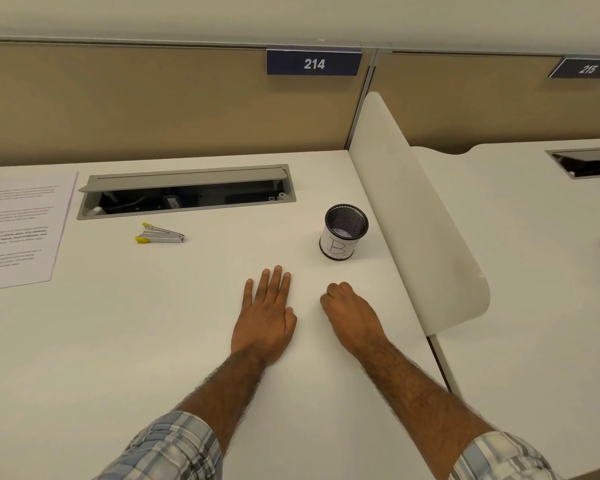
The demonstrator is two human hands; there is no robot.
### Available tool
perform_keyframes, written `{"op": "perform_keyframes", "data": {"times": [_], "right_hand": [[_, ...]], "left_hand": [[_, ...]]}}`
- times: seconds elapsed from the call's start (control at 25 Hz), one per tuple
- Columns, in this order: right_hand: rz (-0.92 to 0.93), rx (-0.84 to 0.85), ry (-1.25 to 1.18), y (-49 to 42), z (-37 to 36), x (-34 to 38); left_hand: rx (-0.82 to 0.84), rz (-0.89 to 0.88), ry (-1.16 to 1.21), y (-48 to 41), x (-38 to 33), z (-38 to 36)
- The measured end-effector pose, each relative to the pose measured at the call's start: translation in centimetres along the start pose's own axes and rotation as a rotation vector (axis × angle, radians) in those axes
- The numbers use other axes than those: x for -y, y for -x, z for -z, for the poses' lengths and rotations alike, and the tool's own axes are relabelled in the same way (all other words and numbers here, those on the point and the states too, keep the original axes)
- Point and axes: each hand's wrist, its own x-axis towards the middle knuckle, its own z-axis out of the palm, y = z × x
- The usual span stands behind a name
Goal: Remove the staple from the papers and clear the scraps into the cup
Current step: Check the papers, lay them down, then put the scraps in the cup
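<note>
Printed papers (18, 230) lie flat at the desk's far left, partly cut off by the frame edge. A metal staple remover with yellow tips (160, 234) lies to their right, below the cable hatch. A black mesh cup (343, 232) with a white paper label stands upright at the right side of the desk. My left hand (265, 317) rests flat on the desk with straight fingers, below and left of the cup. My right hand (350, 315) sits beside it with fingers curled under; whatever may be inside the fist is hidden.
An open grey cable hatch (186, 192) is sunk into the white desk (153, 341) at the back. A white rounded divider (413, 209) stands along the desk's right edge, close to the cup. Tan partition panels with number signs 214 (314, 64) close off the back.
</note>
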Motion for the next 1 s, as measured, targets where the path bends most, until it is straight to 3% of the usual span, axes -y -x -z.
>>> {"op": "perform_keyframes", "data": {"times": [0.16,0.32,0.44,0.52,0.68,0.8,1.0], "right_hand": [[-0.101,-0.075,-0.210,-0.6,-1.6,-1.0],[-0.523,-0.173,-0.781,-0.9,-0.2,-1.5],[-0.717,-0.233,-1.232,-0.9,2.6,-1.7],[-0.750,-0.282,-1.492,-1.5,4.9,-2.3],[-0.685,-0.364,-1.768,-4.8,8.9,-4.7],[-0.679,-0.394,-1.666,-8.1,10.2,-6.6],[-0.484,-0.274,-0.640,-12.1,9.1,-7.5]], "left_hand": [[0.008,0.000,-0.004,0.0,-0.1,0.0],[0.014,-0.001,0.000,0.0,-0.1,0.2],[0.008,-0.002,0.009,0.0,-0.1,0.3],[0.004,-0.001,0.014,0.0,-0.1,0.2],[0.001,-0.001,0.019,0.1,-0.1,0.2],[0.001,0.000,0.026,0.1,-0.1,0.3],[0.006,0.000,0.024,0.2,-0.1,0.5]]}}
